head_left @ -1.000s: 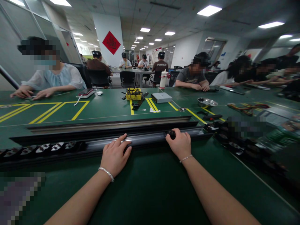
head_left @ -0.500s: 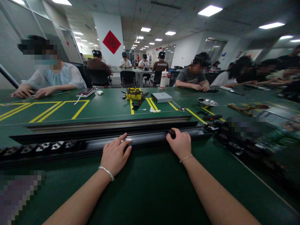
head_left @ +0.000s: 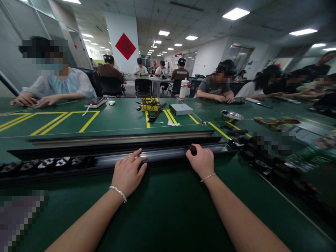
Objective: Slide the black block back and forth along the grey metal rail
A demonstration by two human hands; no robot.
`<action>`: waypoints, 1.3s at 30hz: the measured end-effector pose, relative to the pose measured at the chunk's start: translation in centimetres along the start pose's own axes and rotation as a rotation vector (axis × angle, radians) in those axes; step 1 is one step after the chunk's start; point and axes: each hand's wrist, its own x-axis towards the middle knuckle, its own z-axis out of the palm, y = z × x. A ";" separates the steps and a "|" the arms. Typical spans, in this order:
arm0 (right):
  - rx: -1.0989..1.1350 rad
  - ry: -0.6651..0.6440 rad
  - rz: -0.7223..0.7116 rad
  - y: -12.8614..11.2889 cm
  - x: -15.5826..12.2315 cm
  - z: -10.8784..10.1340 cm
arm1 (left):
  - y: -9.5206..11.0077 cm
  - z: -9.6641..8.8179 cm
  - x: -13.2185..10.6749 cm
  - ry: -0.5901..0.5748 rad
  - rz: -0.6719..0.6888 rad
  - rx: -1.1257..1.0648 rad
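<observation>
Apparently, the long, straight black channel with a glossy grey inner face (head_left: pixel 165 153) is stiff and probably slippery, best lifted by its rims near both ends. It lies on the dark green bench (head_left: pixel 168 217), long axis running left to right, right end angled slightly away. The left hand (head_left: pixel 128 171) rests on it, fingers spread; the right hand (head_left: pixel 201 159) pinches a small, rounded black part (head_left: pixel 193 150) at its right portion (likely light and hard, best gripped by its sides; its heading is hidden).

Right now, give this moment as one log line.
left hand: on black rail | right hand: holding small black part | rail's left end: row of parts
</observation>
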 end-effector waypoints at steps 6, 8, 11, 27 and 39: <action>0.004 -0.009 0.000 0.2 0.1 -0.1 | -0.1 0.1 0.0 0.010 0.004 -0.010; 0.007 -0.013 -0.004 0.2 0.1 -0.1 | -0.1 0.1 0.0 0.011 0.004 -0.012; 0.004 -0.016 -0.010 0.2 0.1 -0.1 | -0.1 0.1 0.0 0.011 0.008 -0.011; -0.011 -0.032 -0.001 0.1 0.2 -0.4 | -0.1 0.3 0.0 0.022 0.007 -0.013; -0.011 -0.046 0.013 0.2 0.2 -0.4 | 0.0 0.0 0.0 0.016 0.002 -0.026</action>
